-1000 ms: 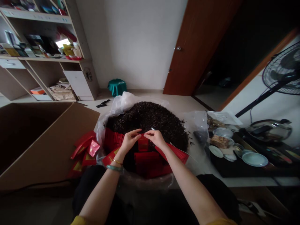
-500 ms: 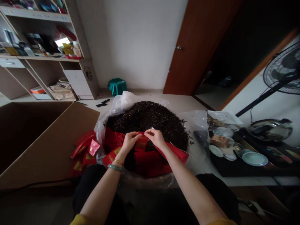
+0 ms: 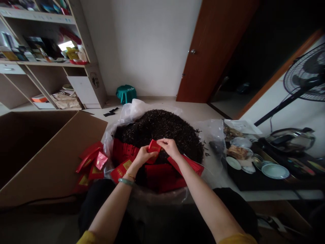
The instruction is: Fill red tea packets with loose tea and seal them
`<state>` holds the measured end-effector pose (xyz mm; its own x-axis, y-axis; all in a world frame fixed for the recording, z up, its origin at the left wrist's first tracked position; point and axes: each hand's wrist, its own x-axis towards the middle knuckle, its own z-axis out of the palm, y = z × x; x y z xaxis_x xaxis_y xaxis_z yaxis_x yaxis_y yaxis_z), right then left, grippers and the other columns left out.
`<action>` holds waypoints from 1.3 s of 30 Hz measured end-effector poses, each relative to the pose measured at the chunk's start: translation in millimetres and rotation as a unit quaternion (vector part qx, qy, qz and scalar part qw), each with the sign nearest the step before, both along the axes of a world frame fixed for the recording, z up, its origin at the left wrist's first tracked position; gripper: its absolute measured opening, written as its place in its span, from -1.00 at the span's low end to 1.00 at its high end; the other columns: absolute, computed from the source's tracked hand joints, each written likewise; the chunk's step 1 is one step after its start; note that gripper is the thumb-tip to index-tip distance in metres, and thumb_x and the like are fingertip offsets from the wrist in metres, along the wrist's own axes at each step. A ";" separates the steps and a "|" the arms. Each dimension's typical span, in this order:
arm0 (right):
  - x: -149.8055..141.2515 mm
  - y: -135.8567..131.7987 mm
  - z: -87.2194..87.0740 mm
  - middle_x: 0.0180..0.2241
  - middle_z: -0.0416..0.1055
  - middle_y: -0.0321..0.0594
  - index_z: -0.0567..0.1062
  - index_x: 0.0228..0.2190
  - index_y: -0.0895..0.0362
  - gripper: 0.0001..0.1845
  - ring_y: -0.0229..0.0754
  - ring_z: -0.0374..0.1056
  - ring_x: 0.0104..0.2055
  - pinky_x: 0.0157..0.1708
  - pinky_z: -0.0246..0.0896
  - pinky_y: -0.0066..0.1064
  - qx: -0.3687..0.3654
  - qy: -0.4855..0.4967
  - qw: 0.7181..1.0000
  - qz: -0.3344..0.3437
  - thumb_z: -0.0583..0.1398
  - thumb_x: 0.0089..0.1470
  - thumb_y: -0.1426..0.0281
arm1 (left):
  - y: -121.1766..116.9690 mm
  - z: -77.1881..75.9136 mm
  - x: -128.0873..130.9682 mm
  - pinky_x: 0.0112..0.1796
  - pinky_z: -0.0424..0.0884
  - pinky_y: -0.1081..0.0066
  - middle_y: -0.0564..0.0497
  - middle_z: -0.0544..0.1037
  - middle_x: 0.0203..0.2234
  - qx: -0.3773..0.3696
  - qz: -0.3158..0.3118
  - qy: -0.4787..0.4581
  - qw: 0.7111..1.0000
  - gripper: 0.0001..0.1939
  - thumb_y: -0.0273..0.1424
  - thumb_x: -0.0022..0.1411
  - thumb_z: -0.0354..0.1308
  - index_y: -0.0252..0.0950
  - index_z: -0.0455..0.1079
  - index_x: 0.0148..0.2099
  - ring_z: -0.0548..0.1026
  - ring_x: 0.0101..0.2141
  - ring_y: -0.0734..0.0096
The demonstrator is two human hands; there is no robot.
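Observation:
A small red packet with gold print is held between both hands over a big heap of dark, dry tea leaves. My left hand closes around its left side, thumb across the front. At its upper right corner, my right hand pinches the edge with the fingertips. The leaves lie in a clear plastic bag spread open before me. On the heap's near side rest a row of red packets, a wider red stack and another red bundle under my right forearm.
Left stands an open cardboard box, with several filled red packets beside it. At right, a dark tea tray carries bowls, a lidded glass pot and small dishes. A standing fan is beyond it.
The packet, upright and pinched at its top by both hands, is now tilted. My left hand has slid lower and wrapped around its side; my right still pinches the top.

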<state>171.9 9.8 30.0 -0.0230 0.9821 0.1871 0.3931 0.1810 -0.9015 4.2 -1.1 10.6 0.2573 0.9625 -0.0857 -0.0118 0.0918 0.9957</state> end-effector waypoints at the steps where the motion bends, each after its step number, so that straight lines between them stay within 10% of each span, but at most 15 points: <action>1: 5.8 2.7 -0.4 -0.29 0.55 -0.18 0.54 -0.23 0.13 -0.69 -0.17 0.45 -0.35 -0.36 0.34 -0.40 0.011 -0.035 0.999 -0.020 0.13 0.08 0.23 | -0.3 -0.2 0.3 -0.47 0.40 0.46 0.01 0.58 -0.50 -0.022 0.009 -0.015 1.000 -0.52 -0.26 -0.27 0.42 -0.40 0.48 -0.26 0.50 -0.52 0.39; 9: 38.8 2.6 -22.9 -0.05 0.39 0.04 0.37 -0.02 0.14 -0.42 0.08 0.24 0.04 -0.07 0.17 -0.18 -0.094 -0.486 0.861 -0.116 0.34 -0.12 0.38 | -1.8 8.7 -0.4 -0.45 0.45 0.40 -0.05 0.59 -0.51 -0.091 0.056 -0.117 0.987 -0.46 -0.22 -0.38 0.47 -0.41 0.47 -0.31 0.54 -0.54 0.33; 14: 48.6 4.3 -27.5 -0.12 0.39 -0.03 0.46 -0.13 0.13 -0.64 -0.04 0.32 -0.06 -0.14 0.20 -0.32 -0.088 -0.470 0.870 -0.118 0.27 -0.03 0.37 | -4.6 10.7 -0.3 -0.47 0.45 0.40 -0.05 0.58 -0.55 -0.091 0.047 -0.120 0.988 -0.48 -0.21 -0.37 0.47 -0.42 0.46 -0.34 0.54 -0.55 0.32; 21: 63.0 7.8 12.9 -0.36 0.49 -0.21 0.45 -0.04 0.19 -0.49 -0.24 0.37 -0.45 -0.52 0.25 -0.47 -0.095 -0.117 0.988 0.025 0.26 -0.03 0.23 | -4.3 11.2 -1.0 -0.46 0.44 0.41 -0.03 0.57 -0.56 -0.108 0.027 -0.111 0.988 -0.48 -0.24 -0.38 0.48 -0.41 0.47 -0.34 0.53 -0.57 0.35; 26: 42.3 1.3 31.0 -0.33 0.54 -0.21 0.48 -0.05 0.16 -0.40 -0.30 0.34 -0.53 -0.59 0.23 -0.49 -0.136 -0.073 0.981 0.114 0.33 -0.16 0.20 | -6.0 11.0 -3.9 -0.45 0.43 0.42 -0.01 0.58 -0.57 -0.106 -0.004 -0.094 0.990 -0.47 -0.24 -0.40 0.48 -0.41 0.47 -0.33 0.52 -0.56 0.37; 31: 25.8 -2.9 32.9 -0.23 0.56 -0.16 0.58 -0.22 0.15 -0.58 -0.06 0.46 -0.19 -0.14 0.32 -0.28 -0.060 -0.116 0.986 0.105 0.36 -0.20 0.29 | -5.8 9.6 -3.7 -0.45 0.43 0.42 -0.02 0.58 -0.56 -0.090 -0.011 -0.081 0.993 -0.47 -0.22 -0.37 0.47 -0.42 0.47 -0.33 0.52 -0.55 0.37; 39: 20.0 -6.7 35.6 -0.27 0.58 -0.20 0.60 -0.27 0.08 -0.70 -0.02 0.48 -0.20 -0.13 0.32 -0.25 -0.031 -0.165 0.983 0.076 0.34 -0.15 0.34 | -6.3 9.3 -2.2 -0.42 0.44 0.40 -0.04 0.59 -0.53 -0.092 -0.007 -0.089 0.992 -0.45 -0.21 -0.35 0.47 -0.43 0.48 -0.29 0.53 -0.53 0.35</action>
<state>191.9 3.1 65.6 -0.2195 0.9719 0.0846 0.6392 0.2088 -0.7401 2.0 -7.3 19.9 0.2978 0.9311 -0.2106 -0.1837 0.2724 0.9445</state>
